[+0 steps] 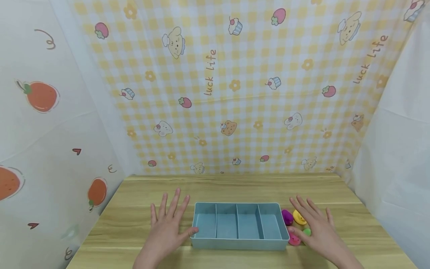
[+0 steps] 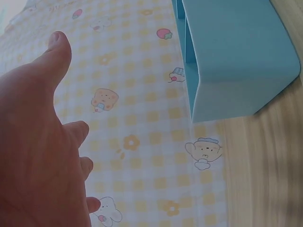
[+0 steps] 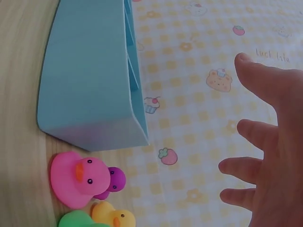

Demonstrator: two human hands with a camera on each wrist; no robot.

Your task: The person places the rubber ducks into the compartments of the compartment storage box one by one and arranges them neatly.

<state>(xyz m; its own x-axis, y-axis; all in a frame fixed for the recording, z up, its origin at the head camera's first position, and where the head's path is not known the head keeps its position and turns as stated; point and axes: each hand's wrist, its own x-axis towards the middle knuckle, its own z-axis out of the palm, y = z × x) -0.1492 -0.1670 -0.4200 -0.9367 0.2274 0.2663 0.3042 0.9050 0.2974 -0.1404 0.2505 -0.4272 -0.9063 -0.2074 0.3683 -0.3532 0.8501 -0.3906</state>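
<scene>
A blue-grey box (image 1: pixel 238 244) with compartments in a row stands on the wooden table. My left hand (image 1: pixel 168 228) is spread just left of it, thumb tip over its left end in the head view; the left wrist view shows that hand (image 2: pixel 42 137) apart from the box. Over the right end my right hand (image 1: pixel 317 228) hovers with fingers spread, holding nothing. Partly beneath it lie rubber ducks: a pink one (image 1: pixel 294 239), a purple one (image 1: pixel 287 216), a yellow one (image 1: pixel 299 217) and a green one (image 1: pixel 307 232), clearest in the right wrist view.
The wooden tabletop (image 1: pixel 117 224) ends at a yellow checked cloth (image 1: pixel 235 108) hanging behind it. White cloths hang at the left (image 1: pixel 64 130) and right (image 1: pixel 396 157) sides.
</scene>
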